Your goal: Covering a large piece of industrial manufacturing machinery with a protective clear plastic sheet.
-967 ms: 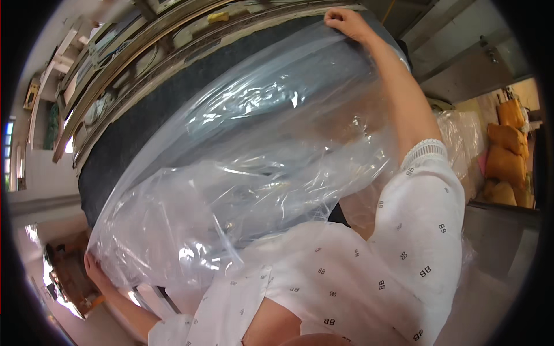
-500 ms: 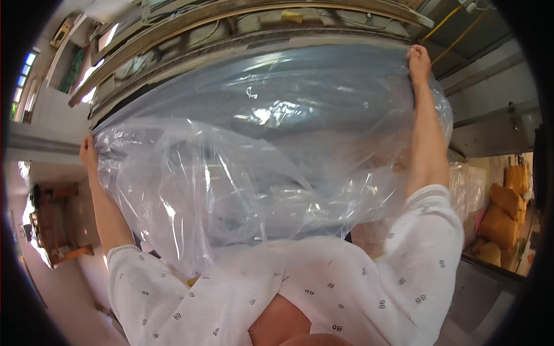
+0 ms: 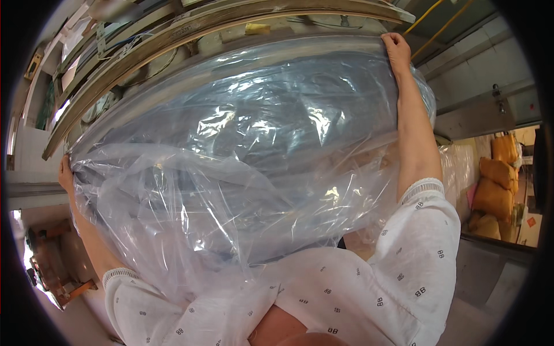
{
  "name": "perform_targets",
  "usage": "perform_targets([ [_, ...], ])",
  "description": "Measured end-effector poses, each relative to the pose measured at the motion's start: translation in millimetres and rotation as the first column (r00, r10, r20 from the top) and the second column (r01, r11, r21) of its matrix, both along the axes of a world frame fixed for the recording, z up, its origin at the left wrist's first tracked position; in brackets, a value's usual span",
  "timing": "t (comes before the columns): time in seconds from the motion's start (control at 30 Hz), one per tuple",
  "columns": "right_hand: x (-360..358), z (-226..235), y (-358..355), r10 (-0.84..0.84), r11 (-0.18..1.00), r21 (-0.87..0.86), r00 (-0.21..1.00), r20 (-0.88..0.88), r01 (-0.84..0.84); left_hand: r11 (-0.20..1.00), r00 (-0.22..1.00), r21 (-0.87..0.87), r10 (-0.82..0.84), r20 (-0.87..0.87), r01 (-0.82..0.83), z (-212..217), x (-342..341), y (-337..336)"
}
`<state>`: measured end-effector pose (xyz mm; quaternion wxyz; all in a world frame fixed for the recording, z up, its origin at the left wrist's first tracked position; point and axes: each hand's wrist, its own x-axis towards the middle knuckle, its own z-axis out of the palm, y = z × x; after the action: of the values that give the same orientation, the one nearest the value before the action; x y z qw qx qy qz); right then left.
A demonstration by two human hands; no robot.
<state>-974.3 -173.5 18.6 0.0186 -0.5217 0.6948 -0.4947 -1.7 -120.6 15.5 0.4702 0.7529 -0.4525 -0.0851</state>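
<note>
A large sheet of clear plastic film (image 3: 231, 173) is stretched wide in front of me and fills most of the view. My left hand (image 3: 66, 173) grips its left edge at mid height. My right hand (image 3: 396, 49) is raised and grips the film's upper right corner. A dark grey slab (image 3: 288, 109) shows through the film behind it. The film sags in loose folds toward my chest, where my white patterned sleeves meet.
Behind the film runs a curved wooden and metal frame (image 3: 219, 26) with shelves at the upper left. Yellow-brown sacks (image 3: 496, 184) are stacked at the right beside a grey wall. An orange-brown wooden object (image 3: 57, 277) stands at the lower left.
My left hand has risen from the lower left to mid height with the film's edge. The film has spread wider across the dark slab, with my right hand holding the upper right corner.
</note>
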Motion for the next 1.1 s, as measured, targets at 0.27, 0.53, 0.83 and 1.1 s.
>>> perform_targets([
  [0.27,0,-3,-6,-0.244,0.97,-0.019,0.96,-0.141,0.244,0.983,0.974,0.073,0.156,0.167,-0.17,-13,68,-3],
  [0.53,-7,2,-1,-0.176,0.983,-0.054,0.984,0.022,0.177,0.987,0.998,-0.161,-0.017,-0.061,0.007,-43,88,-15],
  [0.83,-36,3,-12,0.011,0.991,-0.119,0.851,0.524,0.061,0.994,0.918,0.095,-0.085,0.388,0.052,-9,72,1],
  [1.1,-3,17,125,0.345,0.937,-0.346,-0.021,0.938,-0.044,0.988,0.954,0.142,-0.1,0.283,0.062,105,117,106],
])
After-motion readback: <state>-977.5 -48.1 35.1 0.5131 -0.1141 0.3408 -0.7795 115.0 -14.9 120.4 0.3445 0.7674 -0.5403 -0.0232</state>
